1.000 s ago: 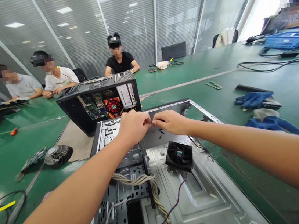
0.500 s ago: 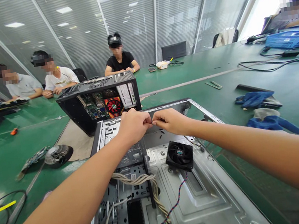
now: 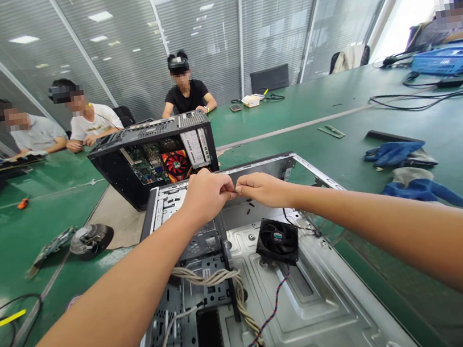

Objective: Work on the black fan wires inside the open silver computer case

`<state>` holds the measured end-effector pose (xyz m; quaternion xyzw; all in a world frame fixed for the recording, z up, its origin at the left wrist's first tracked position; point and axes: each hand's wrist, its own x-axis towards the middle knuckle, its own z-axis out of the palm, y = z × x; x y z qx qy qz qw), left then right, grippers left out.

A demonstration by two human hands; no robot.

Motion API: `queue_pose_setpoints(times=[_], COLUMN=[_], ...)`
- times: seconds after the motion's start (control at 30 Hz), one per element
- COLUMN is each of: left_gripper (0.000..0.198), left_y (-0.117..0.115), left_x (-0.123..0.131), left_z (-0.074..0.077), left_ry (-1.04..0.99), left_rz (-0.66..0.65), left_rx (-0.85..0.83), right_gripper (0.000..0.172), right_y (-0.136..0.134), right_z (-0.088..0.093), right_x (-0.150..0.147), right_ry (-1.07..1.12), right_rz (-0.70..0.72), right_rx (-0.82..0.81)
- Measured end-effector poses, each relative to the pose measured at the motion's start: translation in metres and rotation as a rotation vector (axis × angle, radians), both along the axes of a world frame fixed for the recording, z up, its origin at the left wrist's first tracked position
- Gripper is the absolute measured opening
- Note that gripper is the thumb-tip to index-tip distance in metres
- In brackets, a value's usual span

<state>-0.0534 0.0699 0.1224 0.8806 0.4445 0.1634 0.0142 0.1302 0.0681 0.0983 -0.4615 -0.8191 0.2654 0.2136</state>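
Both hands meet fingertip to fingertip above the far part of an open metal computer case (image 3: 342,319). My left hand (image 3: 211,193) is closed in a pinch, and my right hand (image 3: 261,187) pinches close beside it. A tiny dark bit shows between the fingertips, too small to name. Below the right hand, a black case fan (image 3: 278,241) lies loose and slightly tilted on the case floor. Its braided red and blue cable (image 3: 272,314) runs toward me. A thin dark wire (image 3: 296,223) comes down near the right wrist.
A second computer tower (image 3: 152,161) stands just beyond the case. Twisted beige cables (image 3: 212,278) cross the case inside. Blue gloves (image 3: 420,187) lie at right, a round metal part (image 3: 90,241) at left. Several people sit around the green table (image 3: 285,125).
The right fingers have shifted slightly in their pinch, and the thin dark wire beneath the right wrist hangs differently. The left hand and the fan look the same.
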Motion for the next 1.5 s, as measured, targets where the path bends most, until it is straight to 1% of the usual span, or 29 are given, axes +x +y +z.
queue_pose_setpoints(times=[0.17, 0.3, 0.43, 0.6, 0.73, 0.97, 1.17, 1.23, 1.37, 1.5], left_gripper=[0.005, 0.006, 0.009, 0.010, 0.009, 0.006, 0.005, 0.005, 0.003, 0.004], left_y=[-0.0003, -0.0010, -0.0016, -0.0012, -0.0008, -0.0002, 0.0007, 0.0002, -0.0012, -0.0010], left_x=[0.0005, 0.0005, 0.0005, 0.0006, 0.0004, -0.0005, -0.0011, -0.0009, -0.0002, -0.0002], left_z=[-0.0003, -0.0007, -0.0010, -0.0008, -0.0005, 0.0004, 0.0004, 0.0008, 0.0015, 0.0006], left_ry=[0.021, 0.028, 0.030, 0.030, 0.028, -0.004, -0.040, -0.043, -0.032, -0.013], left_rz=[-0.006, -0.016, -0.016, -0.011, -0.006, 0.003, 0.006, 0.006, -0.003, -0.006], left_rx=[0.004, 0.004, 0.014, 0.014, 0.000, -0.017, -0.038, -0.039, -0.023, -0.009], right_gripper=[0.032, 0.033, 0.031, 0.027, 0.024, 0.020, 0.018, 0.022, 0.035, 0.036], right_y=[-0.0013, -0.0028, -0.0021, 0.0011, 0.0026, 0.0040, 0.0029, 0.0008, -0.0019, -0.0019], right_z=[0.0044, 0.0075, 0.0061, -0.0005, -0.0006, 0.0019, 0.0005, 0.0007, 0.0002, -0.0009], right_x=[-0.0005, -0.0006, 0.0003, 0.0033, 0.0042, 0.0045, 0.0040, 0.0029, 0.0002, -0.0009], right_ry=[-0.014, -0.067, -0.121, -0.126, -0.104, -0.016, 0.127, 0.172, 0.253, 0.268], right_rz=[0.048, 0.068, 0.064, 0.092, 0.095, 0.077, 0.068, 0.042, 0.008, -0.001], right_rx=[-0.086, -0.097, -0.018, 0.110, 0.121, 0.040, -0.102, -0.147, -0.280, -0.343])
